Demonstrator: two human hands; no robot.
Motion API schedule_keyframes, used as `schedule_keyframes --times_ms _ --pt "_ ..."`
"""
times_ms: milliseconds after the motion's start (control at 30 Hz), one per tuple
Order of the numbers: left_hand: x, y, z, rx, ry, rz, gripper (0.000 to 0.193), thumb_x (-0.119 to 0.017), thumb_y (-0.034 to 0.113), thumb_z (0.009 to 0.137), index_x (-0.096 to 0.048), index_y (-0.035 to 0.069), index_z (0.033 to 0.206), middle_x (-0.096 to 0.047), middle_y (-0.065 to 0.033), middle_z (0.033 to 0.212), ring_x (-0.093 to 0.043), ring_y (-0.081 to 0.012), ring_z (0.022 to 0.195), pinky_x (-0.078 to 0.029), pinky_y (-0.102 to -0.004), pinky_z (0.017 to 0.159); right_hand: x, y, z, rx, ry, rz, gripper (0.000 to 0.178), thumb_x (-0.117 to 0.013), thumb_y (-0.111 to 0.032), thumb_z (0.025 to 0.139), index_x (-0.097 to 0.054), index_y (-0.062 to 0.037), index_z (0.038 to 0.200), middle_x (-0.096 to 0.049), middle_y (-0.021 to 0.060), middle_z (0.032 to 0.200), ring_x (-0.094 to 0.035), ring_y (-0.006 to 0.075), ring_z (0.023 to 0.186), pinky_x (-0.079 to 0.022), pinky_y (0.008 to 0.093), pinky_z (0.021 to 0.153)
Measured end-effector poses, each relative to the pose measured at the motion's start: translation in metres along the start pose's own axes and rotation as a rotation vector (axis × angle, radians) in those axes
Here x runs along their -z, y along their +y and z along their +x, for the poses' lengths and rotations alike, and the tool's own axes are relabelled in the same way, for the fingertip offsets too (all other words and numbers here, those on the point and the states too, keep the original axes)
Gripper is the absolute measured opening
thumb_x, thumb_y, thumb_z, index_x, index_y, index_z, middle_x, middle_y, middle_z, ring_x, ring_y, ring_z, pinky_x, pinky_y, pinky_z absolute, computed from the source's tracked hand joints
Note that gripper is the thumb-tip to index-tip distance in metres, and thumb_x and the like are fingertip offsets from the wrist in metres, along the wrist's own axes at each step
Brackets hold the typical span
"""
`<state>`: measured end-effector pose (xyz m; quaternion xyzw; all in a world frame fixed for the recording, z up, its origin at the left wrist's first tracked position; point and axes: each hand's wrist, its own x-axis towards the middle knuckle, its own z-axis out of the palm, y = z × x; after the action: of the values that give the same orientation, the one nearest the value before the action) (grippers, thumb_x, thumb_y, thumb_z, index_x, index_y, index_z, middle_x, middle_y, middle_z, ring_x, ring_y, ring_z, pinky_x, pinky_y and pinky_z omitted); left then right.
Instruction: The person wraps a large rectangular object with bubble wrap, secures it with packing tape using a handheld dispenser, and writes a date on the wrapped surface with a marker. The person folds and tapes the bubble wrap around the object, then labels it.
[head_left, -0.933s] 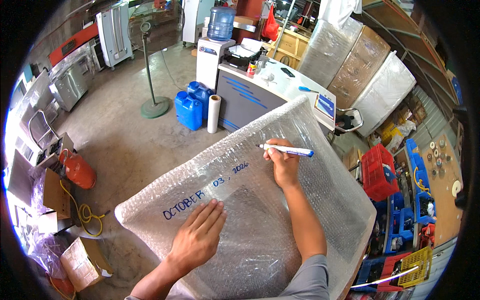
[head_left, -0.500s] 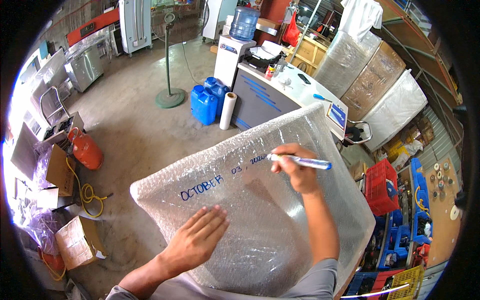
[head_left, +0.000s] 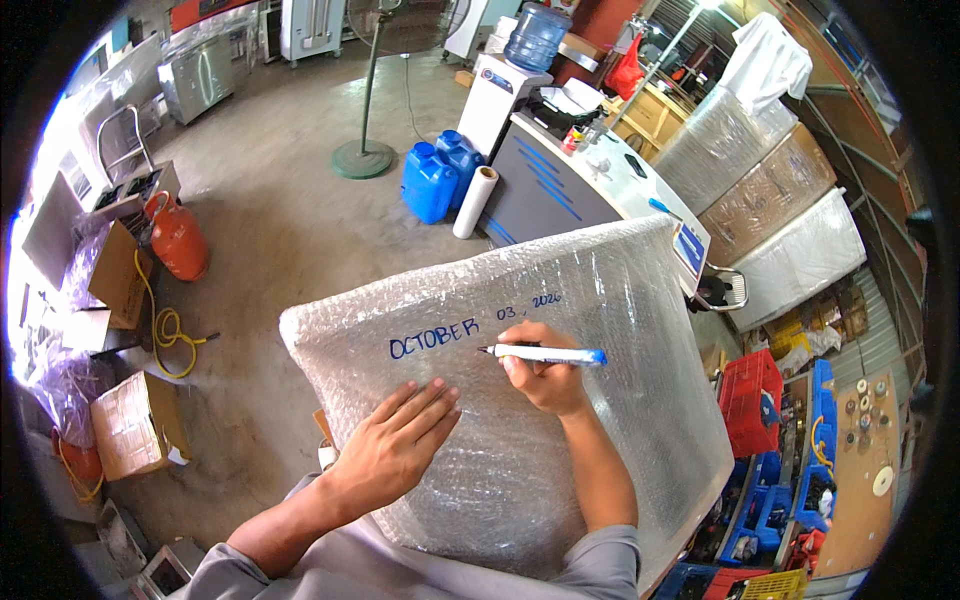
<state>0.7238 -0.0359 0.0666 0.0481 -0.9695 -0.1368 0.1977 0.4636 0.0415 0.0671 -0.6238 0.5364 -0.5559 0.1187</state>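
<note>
In front of me stands a large box-shaped item covered in clear bubble wrap (head_left: 500,480), its top facing up at me. Blue handwriting (head_left: 435,340) runs in a slanting line across the upper part of that top. My right hand (head_left: 545,375) grips a white marker pen (head_left: 545,354) with a blue end, held nearly level. The pen's dark tip points left, just below the handwriting; whether it touches the wrap I cannot tell. Flat on the wrap lies my left hand (head_left: 395,445), fingers stretched out, left of the pen and below the writing.
Beyond the wrapped item are a desk (head_left: 540,180), a water dispenser (head_left: 495,105), blue jerrycans (head_left: 430,183) and a film roll (head_left: 475,203). An orange gas cylinder (head_left: 178,238) and a cardboard box (head_left: 135,425) stand on the left. A red crate (head_left: 750,405) and blue bins sit at right.
My right hand has moved the pen down and left, away from the end of the handwriting to below it. My left hand stays flat on the wrap. The view has shifted slightly.
</note>
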Motion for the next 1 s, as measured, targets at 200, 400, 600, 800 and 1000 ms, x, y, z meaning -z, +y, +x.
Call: schedule_keyframes --times_ms 200,400,600,800,1000 --pt "0.001 0.003 -0.001 0.024 -0.002 0.029 0.041 -0.059 0.006 0.087 -0.064 -0.001 0.127 -0.057 -0.0155 0.145 -0.048 -0.0288 0.142 -0.037 -0.0478 0.118 0.002 -0.002 -0.001 0.119 -0.069 -0.157 0.013 -0.074 -0.01 0.081 -0.069 -0.0085 0.093 -0.072 0.0042 0.085 -0.065 0.0204 0.068 -0.05 0.0338 0.064" --pt "0.001 0.002 -0.001 0.034 0.009 0.025 0.041 -0.058 0.006 0.086 -0.065 -0.001 0.126 -0.057 -0.0143 0.144 -0.048 -0.0274 0.141 -0.038 -0.0468 0.118 -0.003 -0.009 0.003 0.15 -0.089 -0.21 0.012 -0.075 -0.009 0.079 -0.07 -0.0098 0.09 -0.072 0.0022 0.085 -0.065 0.0199 0.069 -0.049 0.034 0.067" --pt "-0.002 0.005 0.0 0.044 0.022 0.016 0.041 -0.058 0.006 0.087 -0.065 -0.001 0.126 -0.057 -0.0136 0.145 -0.048 -0.0267 0.142 -0.038 -0.0466 0.118 -0.005 -0.005 0.005 0.208 -0.12 -0.228 0.012 -0.073 -0.009 0.079 -0.069 -0.0079 0.091 -0.071 0.0037 0.082 -0.062 0.0194 0.066 -0.048 0.0337 0.064" --pt "0.0 0.003 -0.001 0.05 0.021 0.009 0.04 -0.058 0.006 0.087 -0.065 -0.001 0.126 -0.058 -0.0139 0.144 -0.049 -0.0264 0.141 -0.038 -0.0464 0.117 0.001 -0.001 -0.003 -0.016 -0.072 -0.061 0.011 -0.074 -0.008 0.081 -0.069 -0.0084 0.091 -0.071 0.0043 0.085 -0.065 0.0219 0.07 -0.051 0.0358 0.067" --pt "0.0 0.004 -0.001 0.049 0.021 0.008 0.041 -0.058 0.006 0.087 -0.065 -0.001 0.127 -0.058 -0.0138 0.144 -0.049 -0.0262 0.141 -0.038 -0.0461 0.117 0.001 0.0 0.0 0.081 -0.117 -0.139 0.012 -0.073 -0.01 0.082 -0.068 -0.0079 0.093 -0.071 0.0048 0.085 -0.065 0.0221 0.071 -0.052 0.0345 0.066"
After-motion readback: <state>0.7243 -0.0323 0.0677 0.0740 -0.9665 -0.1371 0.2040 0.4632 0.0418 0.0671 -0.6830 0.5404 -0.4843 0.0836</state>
